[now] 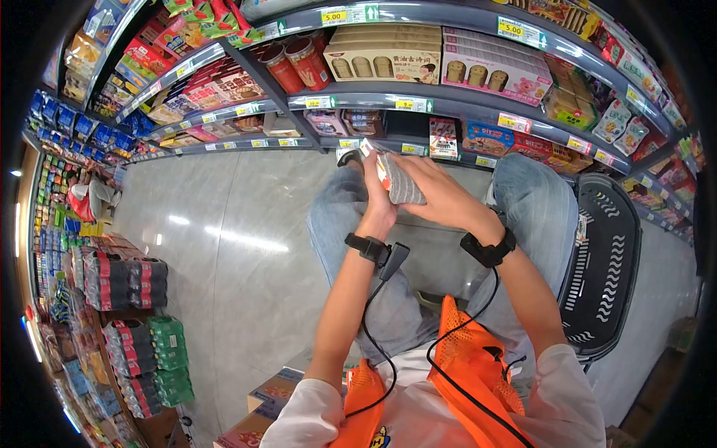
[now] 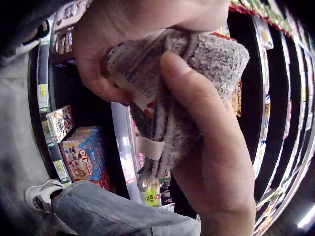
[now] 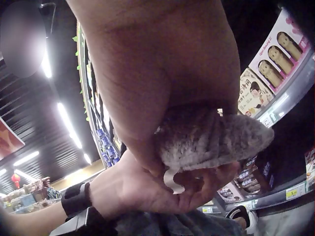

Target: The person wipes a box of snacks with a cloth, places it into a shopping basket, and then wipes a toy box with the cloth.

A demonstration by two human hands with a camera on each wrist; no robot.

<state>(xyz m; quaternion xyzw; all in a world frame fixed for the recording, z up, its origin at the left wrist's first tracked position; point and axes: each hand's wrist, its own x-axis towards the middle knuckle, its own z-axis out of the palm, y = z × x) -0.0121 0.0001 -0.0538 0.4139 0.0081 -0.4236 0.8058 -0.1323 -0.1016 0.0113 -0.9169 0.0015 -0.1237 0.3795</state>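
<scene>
Grey plush cloth, folded, held out between denim knees; white tag plain in both wrist views, out of sight in the head view. Left hand beneath, pinching the folds under the thumb. Right hand arched over the top, gripping the edge beside a printed label. By the right knee, black basket with slotted walls, in the head view only. Farther, shelved pink boxes with brown figures.
</scene>
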